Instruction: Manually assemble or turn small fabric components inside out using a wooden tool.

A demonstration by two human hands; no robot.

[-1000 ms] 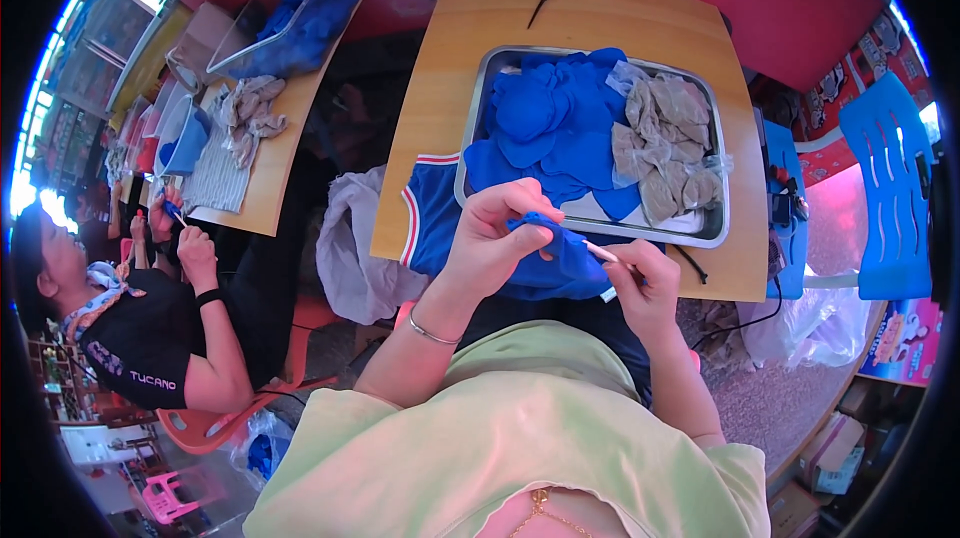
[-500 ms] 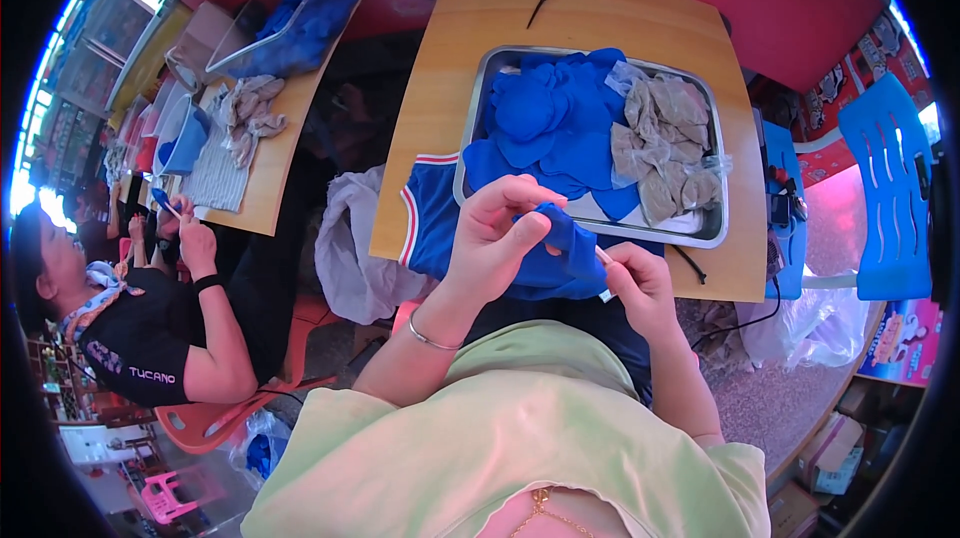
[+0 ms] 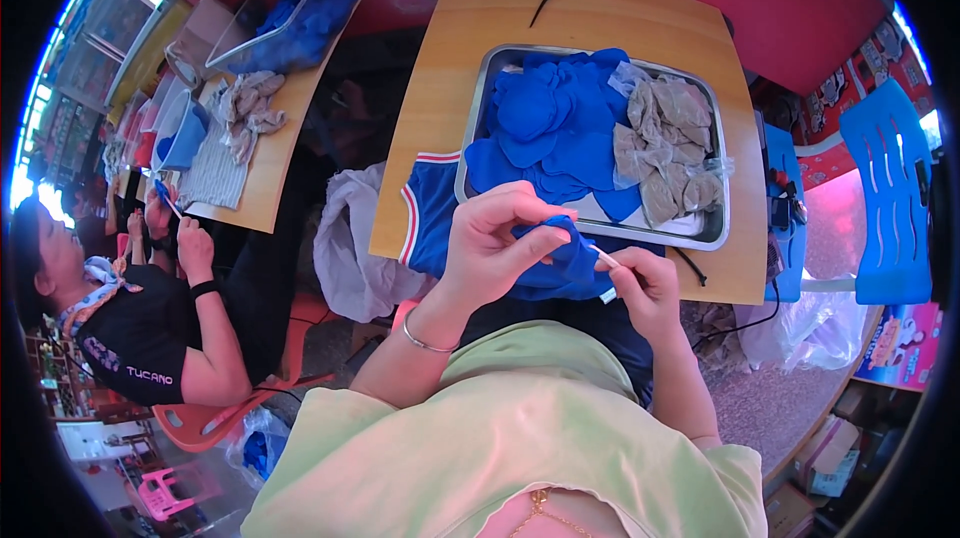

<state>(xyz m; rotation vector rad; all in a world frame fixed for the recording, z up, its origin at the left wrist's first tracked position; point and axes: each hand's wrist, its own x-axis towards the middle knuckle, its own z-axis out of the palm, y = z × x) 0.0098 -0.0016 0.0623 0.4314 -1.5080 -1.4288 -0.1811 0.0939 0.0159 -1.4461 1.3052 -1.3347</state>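
Observation:
My left hand (image 3: 492, 243) pinches a small blue fabric piece (image 3: 572, 263) between thumb and fingers, in front of the tray's near edge. A thin white stick (image 3: 604, 257) is gripped in my right hand (image 3: 647, 288), its tip pointing at the cloth; whether it touches is hard to see. Behind my hands, a metal tray (image 3: 660, 235) holds a pile of flat blue fabric pieces (image 3: 540, 118). Crumpled beige fabric (image 3: 665, 143), partly in clear plastic, fills its right side. A blue garment (image 3: 425, 218) with red and white trim lies by the tray, partly hidden by my left hand.
The tray stands on a wooden table (image 3: 440, 58) with dark thin strips on it. To the left, a co-worker (image 3: 150, 328) handles a blue piece and a stick beside another table (image 3: 265, 178) with a clear bin (image 3: 300, 28). A blue chair (image 3: 885, 188) stands at right.
The stick has drawn slightly back from the blue piece, so more of its length shows. My left hand has shifted slightly. The co-worker's hands have moved too.

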